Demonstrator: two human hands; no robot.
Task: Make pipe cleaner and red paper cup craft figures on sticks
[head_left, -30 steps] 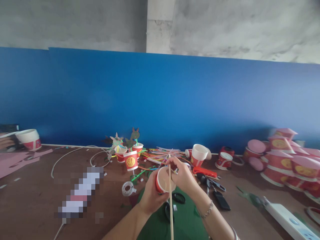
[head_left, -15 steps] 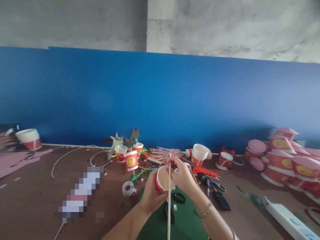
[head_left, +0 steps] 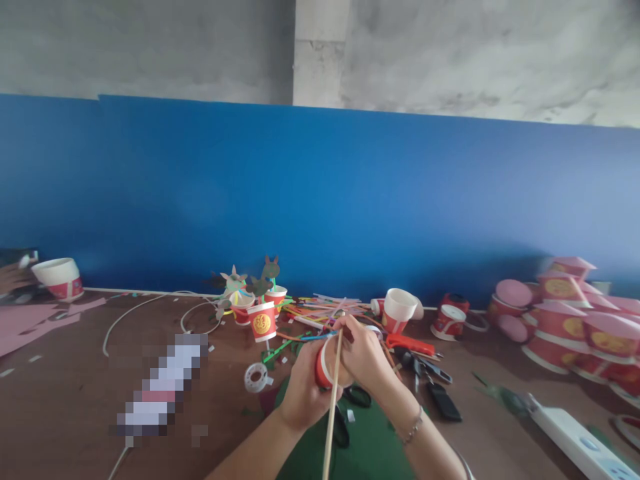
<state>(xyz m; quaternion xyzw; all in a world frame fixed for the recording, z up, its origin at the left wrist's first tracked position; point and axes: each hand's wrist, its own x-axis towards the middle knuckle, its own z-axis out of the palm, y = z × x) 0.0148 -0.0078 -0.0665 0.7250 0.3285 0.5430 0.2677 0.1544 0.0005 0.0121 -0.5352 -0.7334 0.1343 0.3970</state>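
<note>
Red cup (head_left: 323,370) at lower centre of frame, left hand (head_left: 301,390) grip wrapped round its side, round end toward camera. Right hand (head_left: 363,353) grip pinching stick (head_left: 333,407) near its top; stick crosses in front of cup, runs to bottom edge. Tape (head_left: 249,378) on worktop (head_left: 225,413), left of both hands.

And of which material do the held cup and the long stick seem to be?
The held cup looks like coated paper: smooth red side, pale rim. The long stick is probably matte wood or bamboo, by its tan colour; no grain is visible.
</note>
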